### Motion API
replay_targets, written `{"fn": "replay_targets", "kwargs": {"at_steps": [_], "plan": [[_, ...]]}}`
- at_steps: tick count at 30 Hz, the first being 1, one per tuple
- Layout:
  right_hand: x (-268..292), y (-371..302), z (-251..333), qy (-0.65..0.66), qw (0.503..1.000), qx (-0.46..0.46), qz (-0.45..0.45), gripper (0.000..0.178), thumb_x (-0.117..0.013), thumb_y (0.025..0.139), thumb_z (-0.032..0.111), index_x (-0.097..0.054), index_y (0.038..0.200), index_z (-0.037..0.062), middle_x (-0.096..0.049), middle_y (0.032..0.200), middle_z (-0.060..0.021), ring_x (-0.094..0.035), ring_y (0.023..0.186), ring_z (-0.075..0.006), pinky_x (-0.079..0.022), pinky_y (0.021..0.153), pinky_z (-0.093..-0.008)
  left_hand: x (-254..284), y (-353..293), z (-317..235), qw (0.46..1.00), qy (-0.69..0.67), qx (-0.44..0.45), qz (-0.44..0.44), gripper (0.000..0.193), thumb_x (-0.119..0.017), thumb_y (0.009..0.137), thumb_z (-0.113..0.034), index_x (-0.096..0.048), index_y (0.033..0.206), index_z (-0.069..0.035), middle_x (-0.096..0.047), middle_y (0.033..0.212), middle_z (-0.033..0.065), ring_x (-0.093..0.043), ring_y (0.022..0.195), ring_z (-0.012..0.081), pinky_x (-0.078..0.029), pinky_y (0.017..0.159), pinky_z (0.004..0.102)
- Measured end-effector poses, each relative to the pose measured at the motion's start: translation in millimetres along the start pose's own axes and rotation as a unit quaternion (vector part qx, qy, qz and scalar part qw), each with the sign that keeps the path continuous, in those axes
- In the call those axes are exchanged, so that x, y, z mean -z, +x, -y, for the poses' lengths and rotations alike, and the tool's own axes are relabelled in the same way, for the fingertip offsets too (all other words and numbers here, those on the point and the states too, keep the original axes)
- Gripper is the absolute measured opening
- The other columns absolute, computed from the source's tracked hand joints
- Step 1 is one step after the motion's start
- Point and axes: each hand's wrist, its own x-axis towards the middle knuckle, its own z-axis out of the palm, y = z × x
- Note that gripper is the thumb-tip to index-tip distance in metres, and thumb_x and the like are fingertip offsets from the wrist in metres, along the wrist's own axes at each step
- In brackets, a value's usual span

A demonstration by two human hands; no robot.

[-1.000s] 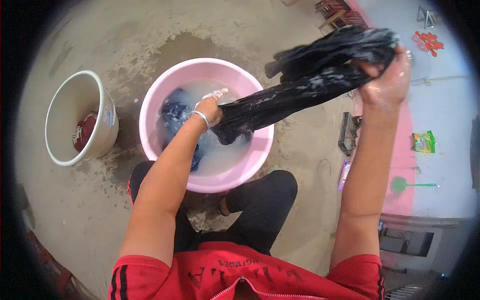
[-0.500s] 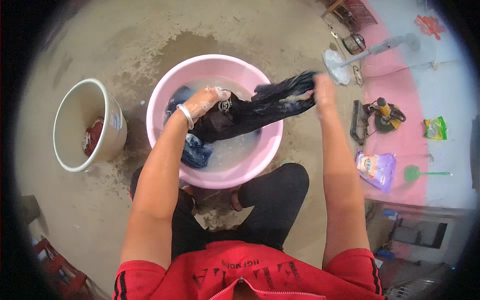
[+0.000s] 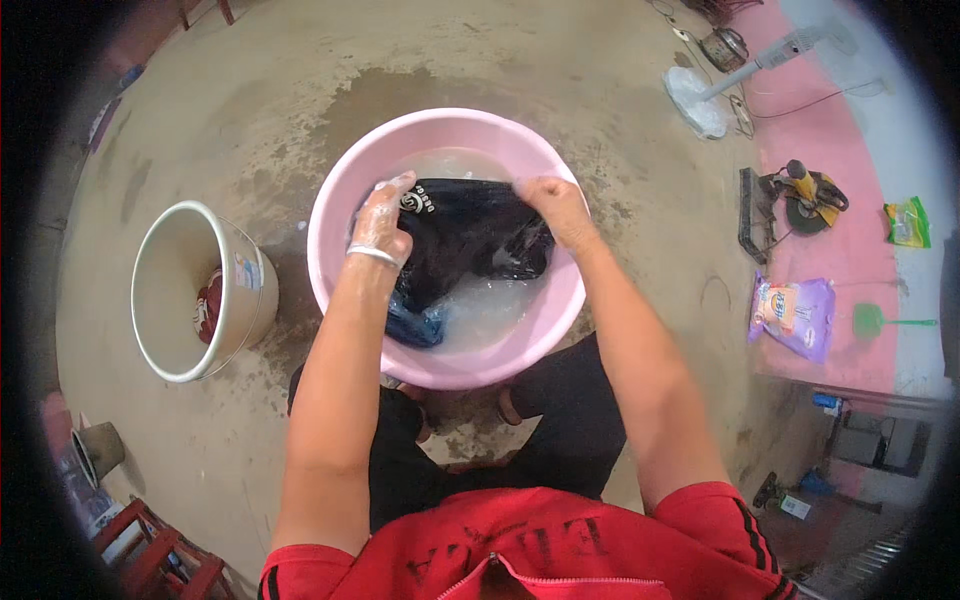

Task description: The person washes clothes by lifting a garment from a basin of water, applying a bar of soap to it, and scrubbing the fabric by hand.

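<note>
A wet black garment with a small white print hangs stretched between my two hands, its lower part down in the pink basin. My left hand, soapy and with a white bracelet at the wrist, grips the upper left corner near the print. At the basin's right side my right hand pinches the upper right corner. Cloudy, sudsy water fills the basin's bottom. Below the black cloth, a dark blue garment lies partly in the water, the rest of it hidden.
Left of the basin stands a white bucket with dark red cloth inside. Wet patches mark the concrete floor. Along the right lie a yellow cutting machine, a purple bag, a green packet and a fan.
My right hand has come left and down, bringing its end of the black garment back over the basin. The cloth now hangs lower. The whole view has shifted slightly.
</note>
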Motion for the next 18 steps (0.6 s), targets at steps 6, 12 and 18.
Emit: {"fn": "replay_targets", "kwargs": {"at_steps": [6, 12, 18], "plan": [[-124, -50, 122, -0.011, 0.958, 0.284, -0.034, 0.029, -0.063, 0.084, 0.029, -0.058, 0.08, 0.0007, -0.057, 0.072, -0.0183, -0.059, 0.078, -0.0248, -0.046, 0.072, -0.0354, 40, 33, 30, 0.986, -0.09, 0.11, 0.09, 0.023, -0.058, 0.088, -0.024, -0.056, 0.103, -0.008, -0.06, 0.092, 0.0048, -0.054, 0.084, 0.016, -0.044, 0.067, 0.027], [-77, 16, 65, -0.18, 0.934, 0.211, -0.225, 0.03, -0.049, 0.09, 0.024, -0.06, 0.08, -0.0019, -0.057, 0.063, -0.0246, -0.057, 0.055, -0.0418, -0.045, 0.052, -0.0464, -43, -9, 57, 0.99, -0.104, 0.082, 0.053, 0.025, -0.053, 0.086, -0.019, -0.057, 0.106, -0.004, -0.059, 0.089, 0.0079, -0.055, 0.082, 0.0215, -0.047, 0.072, 0.0345], [-138, -35, 100, -0.103, 0.902, 0.352, -0.227, 0.032, -0.044, 0.093, 0.02, -0.057, 0.072, -0.0008, -0.055, 0.065, -0.0257, -0.056, 0.064, -0.0453, -0.042, 0.057, -0.047, 9, 12, 30, 0.992, -0.077, 0.063, 0.073, 0.021, -0.047, 0.089, -0.023, -0.058, 0.092, -0.006, -0.059, 0.086, 0.0085, -0.057, 0.075, 0.0214, -0.048, 0.069, 0.0355]]}}
